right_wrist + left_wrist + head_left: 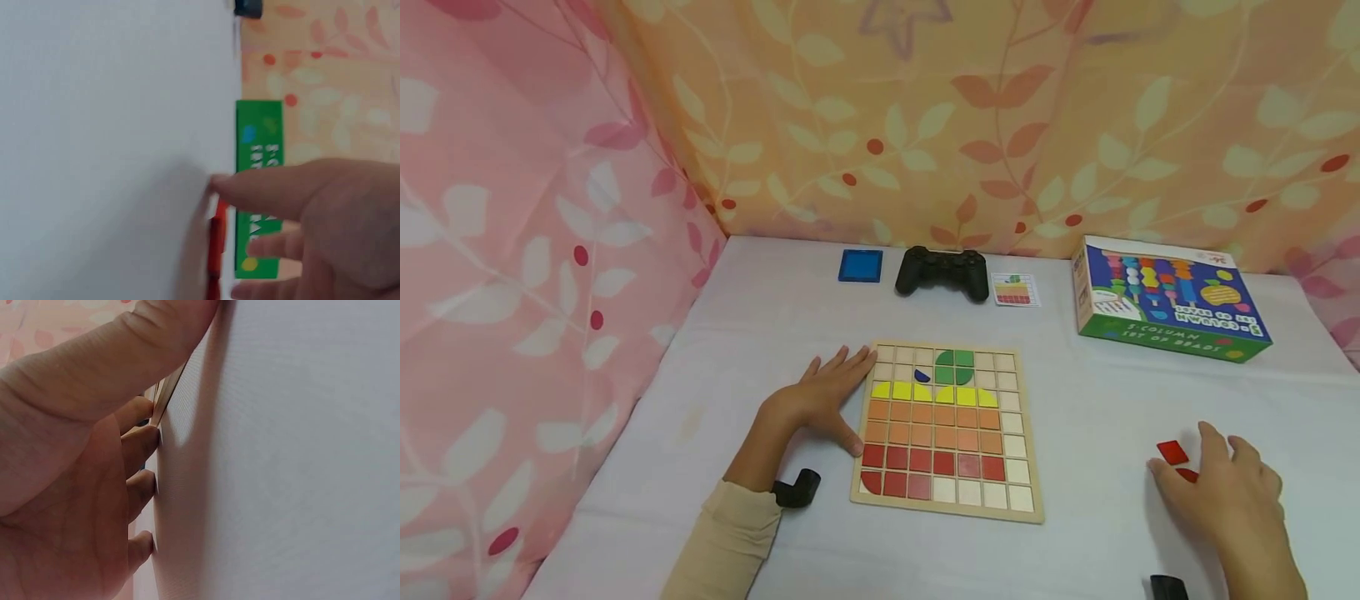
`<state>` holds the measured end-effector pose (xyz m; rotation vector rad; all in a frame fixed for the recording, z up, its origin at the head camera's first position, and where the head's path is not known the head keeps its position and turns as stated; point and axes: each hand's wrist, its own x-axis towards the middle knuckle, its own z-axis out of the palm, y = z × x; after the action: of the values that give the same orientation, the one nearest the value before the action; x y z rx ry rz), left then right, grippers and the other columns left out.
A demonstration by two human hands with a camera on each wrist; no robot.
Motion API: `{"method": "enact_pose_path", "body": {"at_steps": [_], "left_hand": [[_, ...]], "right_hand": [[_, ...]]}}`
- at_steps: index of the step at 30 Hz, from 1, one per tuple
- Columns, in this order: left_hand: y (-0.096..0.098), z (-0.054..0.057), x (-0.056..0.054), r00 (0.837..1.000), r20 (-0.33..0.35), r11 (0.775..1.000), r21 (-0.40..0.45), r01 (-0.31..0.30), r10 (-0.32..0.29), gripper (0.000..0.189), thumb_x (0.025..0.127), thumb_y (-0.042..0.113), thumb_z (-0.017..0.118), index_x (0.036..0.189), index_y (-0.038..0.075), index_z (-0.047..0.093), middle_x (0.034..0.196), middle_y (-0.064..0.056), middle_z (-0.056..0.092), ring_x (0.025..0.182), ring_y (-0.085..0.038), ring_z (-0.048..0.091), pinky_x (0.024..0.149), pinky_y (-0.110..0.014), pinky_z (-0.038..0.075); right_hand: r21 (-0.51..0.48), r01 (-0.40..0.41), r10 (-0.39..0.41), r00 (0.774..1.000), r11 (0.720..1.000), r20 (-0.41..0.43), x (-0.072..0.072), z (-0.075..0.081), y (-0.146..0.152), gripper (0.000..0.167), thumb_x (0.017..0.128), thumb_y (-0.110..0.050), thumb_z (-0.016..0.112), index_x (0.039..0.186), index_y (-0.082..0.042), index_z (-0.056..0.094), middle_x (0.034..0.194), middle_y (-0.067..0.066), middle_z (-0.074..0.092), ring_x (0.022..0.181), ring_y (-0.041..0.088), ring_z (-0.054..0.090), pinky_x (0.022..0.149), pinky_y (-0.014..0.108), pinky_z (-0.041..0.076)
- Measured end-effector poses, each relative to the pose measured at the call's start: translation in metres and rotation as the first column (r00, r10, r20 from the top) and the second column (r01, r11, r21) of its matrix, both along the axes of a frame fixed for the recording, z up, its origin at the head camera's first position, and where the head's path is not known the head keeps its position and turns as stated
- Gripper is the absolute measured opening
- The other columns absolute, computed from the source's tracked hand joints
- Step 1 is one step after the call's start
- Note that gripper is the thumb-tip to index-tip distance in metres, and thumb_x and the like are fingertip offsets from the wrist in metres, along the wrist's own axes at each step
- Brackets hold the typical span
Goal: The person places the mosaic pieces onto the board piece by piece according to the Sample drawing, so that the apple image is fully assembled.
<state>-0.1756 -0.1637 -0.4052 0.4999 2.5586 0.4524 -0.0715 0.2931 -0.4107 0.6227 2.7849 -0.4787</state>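
A wooden grid board [1032, 467] lies on the white table, partly filled with red, orange, yellow and green pieces. One small dark blue piece [922, 376] sits in its upper part. My left hand [820, 404] rests along the board's left edge, fingers extended and thumb spread near the lower left side. Off to the right, my right hand [1232, 492] is over loose red pieces, thumb and fingers apart. A red square piece [1172, 452] shows beside it; another red piece [1187, 475] is partly covered by the hand. In the right wrist view, red pieces [215, 247] appear blurred below the thumb.
A colourful box [1172, 300] stands at the back right. Along the back lie a blue square tray [861, 266], a black game controller [942, 273] and a pattern card [1015, 290]. Patterned cloth [865, 117] hangs behind the table, with pink cloth at the left.
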Motion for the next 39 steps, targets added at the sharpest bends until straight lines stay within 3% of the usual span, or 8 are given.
{"method": "enact_pose_path", "body": {"at_steps": [3, 8, 11, 14, 20, 31, 33, 39], "left_hand": [[0.000, -0.001, 0.001, 1.000, 0.000, 1.000, -0.006, 0.006, -0.006, 0.135, 0.059, 0.051, 0.094, 0.163, 0.026, 0.012, 0.168, 0.003, 0.006, 0.153, -0.022, -0.006, 0.120, -0.053, -0.004], [0.000, -0.004, 0.002, 1.000, -0.005, 1.000, -0.008, 0.025, -0.025, 0.134, 0.059, 0.051, 0.093, 0.163, 0.026, 0.012, 0.168, 0.003, 0.007, 0.153, -0.023, -0.005, 0.120, -0.053, -0.002], [0.001, -0.005, 0.003, 1.000, -0.013, 1.000, -0.007, 0.016, -0.017, 0.134, 0.058, 0.051, 0.093, 0.163, 0.026, 0.013, 0.168, 0.004, 0.007, 0.153, -0.022, -0.005, 0.120, -0.053, -0.002], [0.002, -0.005, 0.002, 1.000, -0.021, 1.000, -0.004, 0.014, -0.014, 0.134, 0.058, 0.051, 0.093, 0.163, 0.027, 0.014, 0.168, 0.004, 0.008, 0.153, -0.022, -0.005, 0.120, -0.053, -0.003], [0.002, -0.001, 0.001, 1.000, -0.022, 1.000, 0.001, 0.013, -0.013, 0.133, 0.059, 0.050, 0.094, 0.163, 0.026, 0.014, 0.168, 0.003, 0.008, 0.153, -0.023, -0.005, 0.120, -0.053, -0.003], [-0.002, -0.003, 0.000, 1.000, -0.021, 1.000, 0.004, 0.019, -0.019, 0.135, 0.058, 0.052, 0.093, 0.163, 0.026, 0.013, 0.168, 0.003, 0.006, 0.153, -0.023, -0.006, 0.120, -0.053, -0.003], [-0.002, -0.003, 0.000, 1.000, -0.023, 1.000, 0.002, 0.019, -0.019, 0.135, 0.058, 0.052, 0.093, 0.163, 0.025, 0.012, 0.168, 0.003, 0.006, 0.153, -0.023, -0.006, 0.120, -0.053, -0.003], [-0.003, -0.002, 0.000, 1.000, -0.020, 1.000, 0.004, 0.018, -0.018, 0.135, 0.059, 0.052, 0.093, 0.163, 0.025, 0.012, 0.168, 0.003, 0.005, 0.153, -0.023, -0.007, 0.119, -0.053, -0.004]], "right_hand": [[-0.011, -0.049, 0.050, 0.998, 0.999, 0.035, 0.002, -0.011, 0.007, 0.076, 0.096, -0.034, 0.061, 0.146, 0.012, 0.026, 0.134, 0.046, 0.019, 0.117, 0.070, 0.020, 0.092, 0.079, 0.032], [0.028, -0.188, 0.189, 0.981, 0.982, -0.035, 0.008, -0.015, -0.016, 0.053, 0.096, -0.017, 0.056, 0.137, 0.013, 0.040, 0.134, 0.044, 0.029, 0.113, 0.071, 0.027, 0.086, 0.080, 0.032], [0.045, -0.260, 0.263, 0.959, 0.965, -0.109, 0.010, -0.012, -0.035, 0.049, 0.092, -0.009, 0.062, 0.133, 0.013, 0.048, 0.131, 0.043, 0.037, 0.112, 0.068, 0.033, 0.087, 0.078, 0.034], [0.074, -0.317, 0.325, 0.917, 0.946, -0.230, 0.016, -0.009, -0.059, 0.043, 0.085, 0.001, 0.068, 0.125, 0.012, 0.059, 0.125, 0.040, 0.047, 0.110, 0.063, 0.041, 0.091, 0.074, 0.037], [0.089, -0.409, 0.401, 0.792, 0.908, -0.460, 0.023, -0.008, -0.101, 0.030, 0.075, 0.014, 0.075, 0.103, 0.003, 0.074, 0.107, 0.021, 0.066, 0.096, 0.043, 0.058, 0.084, 0.060, 0.051], [0.130, -0.511, 0.462, 0.603, 0.850, -0.650, 0.015, -0.009, -0.116, 0.035, 0.065, 0.016, 0.080, 0.094, -0.003, 0.073, 0.091, 0.008, 0.067, 0.082, 0.029, 0.062, 0.072, 0.050, 0.056], [0.142, -0.519, 0.470, 0.582, 0.843, -0.664, 0.013, -0.009, -0.118, 0.034, 0.066, 0.015, 0.080, 0.093, -0.004, 0.073, 0.090, 0.007, 0.068, 0.081, 0.028, 0.062, 0.071, 0.048, 0.056], [0.114, -0.586, 0.514, 0.581, 0.803, -0.631, 0.011, -0.004, -0.133, 0.035, 0.067, 0.012, 0.082, 0.095, -0.007, 0.074, 0.089, 0.000, 0.068, 0.083, 0.019, 0.062, 0.074, 0.042, 0.058]]}}
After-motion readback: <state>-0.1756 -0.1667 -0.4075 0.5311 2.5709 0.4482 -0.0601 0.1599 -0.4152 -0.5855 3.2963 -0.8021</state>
